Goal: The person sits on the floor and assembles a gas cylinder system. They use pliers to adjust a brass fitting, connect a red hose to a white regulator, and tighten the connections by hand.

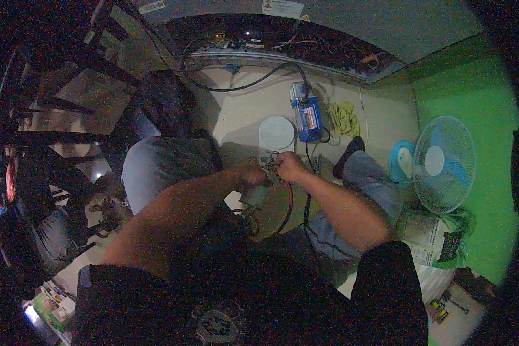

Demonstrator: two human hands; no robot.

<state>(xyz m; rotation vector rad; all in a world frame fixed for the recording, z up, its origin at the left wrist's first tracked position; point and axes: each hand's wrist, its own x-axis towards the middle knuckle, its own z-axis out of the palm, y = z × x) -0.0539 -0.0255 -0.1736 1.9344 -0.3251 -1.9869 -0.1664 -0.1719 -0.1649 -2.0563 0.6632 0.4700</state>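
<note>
My left hand (252, 175) and my right hand (289, 166) meet low in front of me, over the floor between my legs. Both have their fingers closed around a small metal fitting (269, 158), whose exact kind is too dark and small to tell. A red hose (289, 202) hangs below my right hand and curves down toward my lap. Just beyond the hands stands a white cylinder (277, 132) with a round top. A blue machine shaped like a pump (307, 118) sits beyond my right hand, with black cables attached.
A large grey appliance (340, 34) lies across the far side, its dark lower compartment exposing wires. On the right are a yellow-green cloth (344, 119), a blue fan (444, 163) and a plastic bag (435, 239) by a green wall. Dark chair-like frames (69, 137) stand left.
</note>
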